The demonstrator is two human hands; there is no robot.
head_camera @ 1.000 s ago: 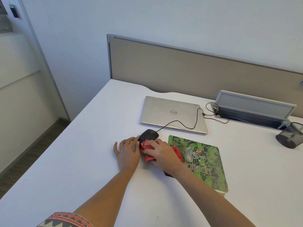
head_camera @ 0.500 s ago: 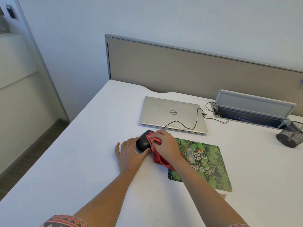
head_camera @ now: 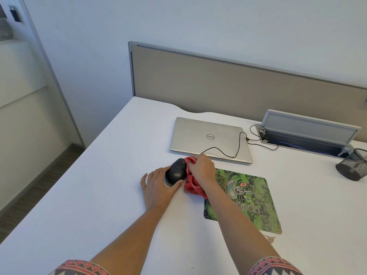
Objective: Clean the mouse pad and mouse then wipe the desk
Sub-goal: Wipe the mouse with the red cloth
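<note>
A black wired mouse rests on the white desk, just left of a green patterned mouse pad. My left hand cups the near end of the mouse between thumb and fingers. My right hand grips a bunched red cloth and presses it against the mouse's right side. Part of the cloth hangs down onto the desk and the pad's left corner. My right forearm covers part of the pad.
A shut silver laptop lies behind the mouse, with the black mouse cable running over it to an open grey cable tray. A black mesh pen cup stands at far right. A beige partition backs the desk; its left edge drops to the floor.
My right hand with the cloth has slid from the near side of the mouse to its far right side. My left hand has closed around the mouse's near end.
</note>
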